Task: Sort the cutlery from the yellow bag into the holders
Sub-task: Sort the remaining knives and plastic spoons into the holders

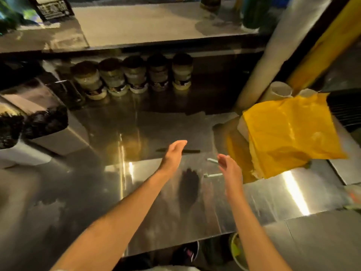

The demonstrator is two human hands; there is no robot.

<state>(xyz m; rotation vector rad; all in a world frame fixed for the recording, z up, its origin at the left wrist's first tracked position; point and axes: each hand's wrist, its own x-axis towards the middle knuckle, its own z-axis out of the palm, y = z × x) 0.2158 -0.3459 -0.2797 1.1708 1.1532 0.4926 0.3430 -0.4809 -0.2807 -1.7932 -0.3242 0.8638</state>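
From my head camera I see both my hands held over the steel worktop [273,196], neither holding anything. My left hand [174,153] has straight fingers reaching toward twelve o'clock; my right hand [230,170] is relaxed and spread, palm turned inward, near the yellow bag [289,132], which sits at about two o'clock from it, not touching.

What I judge could go wrong: the bag is thin, crinkled plastic film draped over something pale, and part of it overhangs the worktop's right side. If I tug a loose corner instead of taking the mouth, it could slide or tip and spill cutlery across the slick metal or onto the floor. I cannot see into the bag, so a blind reach might meet tines or a blade.

Two small pale green strips [213,168] lie just left of my right hand, and a thin dark stick [192,151] lies beyond my left fingers; blur keeps me from naming them. All are flat and hard to pinch from polished steel.

A row of squat, ribbed, dark-lidded tubs [132,74] stands at twelve o'clock under the shelf. I cannot tell which things are the holders.
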